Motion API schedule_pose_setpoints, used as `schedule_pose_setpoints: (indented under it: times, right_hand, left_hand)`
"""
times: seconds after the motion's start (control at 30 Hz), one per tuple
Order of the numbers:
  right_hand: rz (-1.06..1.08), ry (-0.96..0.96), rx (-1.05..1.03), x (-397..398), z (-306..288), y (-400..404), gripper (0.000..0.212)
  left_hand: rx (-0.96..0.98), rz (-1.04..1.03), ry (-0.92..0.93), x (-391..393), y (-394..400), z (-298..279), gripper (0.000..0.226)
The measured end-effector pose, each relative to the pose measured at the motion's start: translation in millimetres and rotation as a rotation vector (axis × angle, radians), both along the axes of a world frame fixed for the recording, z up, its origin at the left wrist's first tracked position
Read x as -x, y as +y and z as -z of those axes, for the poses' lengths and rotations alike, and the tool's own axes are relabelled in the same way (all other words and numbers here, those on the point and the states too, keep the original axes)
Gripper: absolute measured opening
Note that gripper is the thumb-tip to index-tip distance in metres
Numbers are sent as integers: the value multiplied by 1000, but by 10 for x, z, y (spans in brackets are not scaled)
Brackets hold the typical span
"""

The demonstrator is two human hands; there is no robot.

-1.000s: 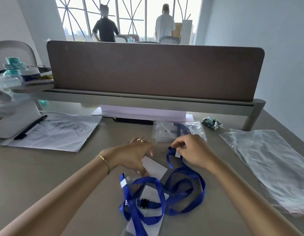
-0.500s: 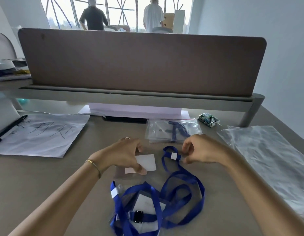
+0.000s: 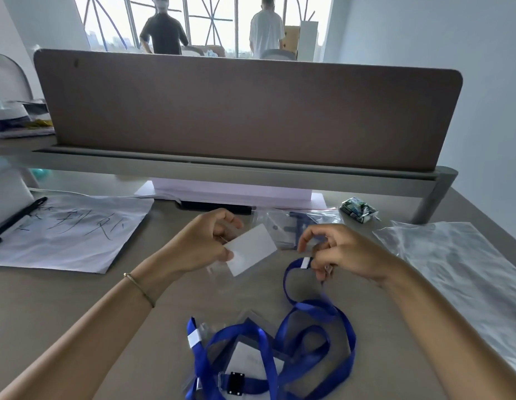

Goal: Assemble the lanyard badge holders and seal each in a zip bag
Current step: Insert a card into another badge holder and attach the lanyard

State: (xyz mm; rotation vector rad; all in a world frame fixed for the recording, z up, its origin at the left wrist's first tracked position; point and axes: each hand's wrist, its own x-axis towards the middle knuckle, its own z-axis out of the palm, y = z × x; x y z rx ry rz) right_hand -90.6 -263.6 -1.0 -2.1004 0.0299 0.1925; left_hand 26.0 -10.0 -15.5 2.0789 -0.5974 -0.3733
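Left hand [image 3: 203, 245] pinches white card [image 3: 252, 249] above desk [image 3: 77, 301]. Right hand [image 3: 342, 251] pinches blue lanyard [image 3: 306, 310] end, right of card.

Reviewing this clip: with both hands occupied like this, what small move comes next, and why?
Probably bring the right hand, pinching the clip end of the blue lanyard, across to the badge holder that the left hand holds raised off the desk; the two are apart, not yet joined.

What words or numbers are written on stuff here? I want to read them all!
White paper sheet on the grey desk: big black handwritten strokes, not clear enough to read.
Small crumpled green-and-black packet: print too small and blurred.
White card held by the left hand: blank.
Nothing else shows any writing.
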Motion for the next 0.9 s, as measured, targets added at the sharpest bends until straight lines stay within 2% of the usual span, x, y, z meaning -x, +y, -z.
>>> schedule_pose_setpoints:
  times: [0.2, 0.33, 0.47, 0.6, 0.8, 0.9]
  right_hand:
    - [28, 5, -398, 9, -49, 35, 28]
    - [139, -162, -256, -32, -37, 142, 9]
    - [210, -283, -268, -75, 31, 298, 14]
    - [243, -304, -348, -85, 88, 424, 15]
    - [257, -230, -386, -71, 122, 518, 21]
    - [229, -213, -377, -64, 126, 562, 23]
  left_hand:
    - [183, -120, 23, 80, -89, 15, 38]
    - [279, -135, -125, 204, -175, 14, 31]
    - [351, -120, -254, 336, -251, 37, 25]
    - [372, -125, -328, 423, -296, 25, 24]
    - [364, -143, -457, 501, -320, 12, 39]
    - [351, -110, -506, 475, -320, 21, 28]
